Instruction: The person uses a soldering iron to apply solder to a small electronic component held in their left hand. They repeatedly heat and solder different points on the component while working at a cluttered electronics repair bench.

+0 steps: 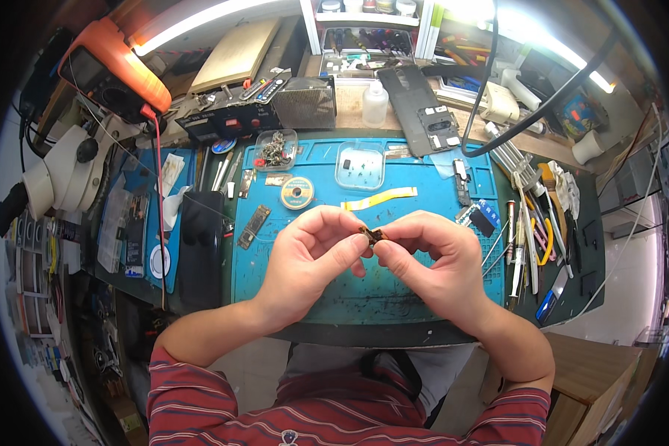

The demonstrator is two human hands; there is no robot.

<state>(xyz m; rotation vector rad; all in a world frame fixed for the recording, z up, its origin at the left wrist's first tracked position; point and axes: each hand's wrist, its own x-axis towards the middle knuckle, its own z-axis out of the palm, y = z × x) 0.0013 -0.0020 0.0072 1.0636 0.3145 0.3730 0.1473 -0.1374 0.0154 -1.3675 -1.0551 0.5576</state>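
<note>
Between my two hands, above the blue work mat [305,297], is a small dark electronic part [372,236] with coppery bits. My left hand [316,249] pinches its left end between thumb and fingers. Its right end sits in the pinch of my right hand [431,256]. The fingertips cover much of the part, so its exact kind cannot be made out. Just beyond the hands lies a yellow strip [379,198]. A spool of wire or solder [296,192] and a narrow circuit board [254,227] rest on the mat to the left.
Two clear plastic boxes of small parts, one [276,151] and another [360,166], stand at the mat's far side. A dark phone [201,245] lies left. Pliers and tweezers [539,238] crowd the right. Behind are a white bottle [375,104] and an orange multimeter [115,70].
</note>
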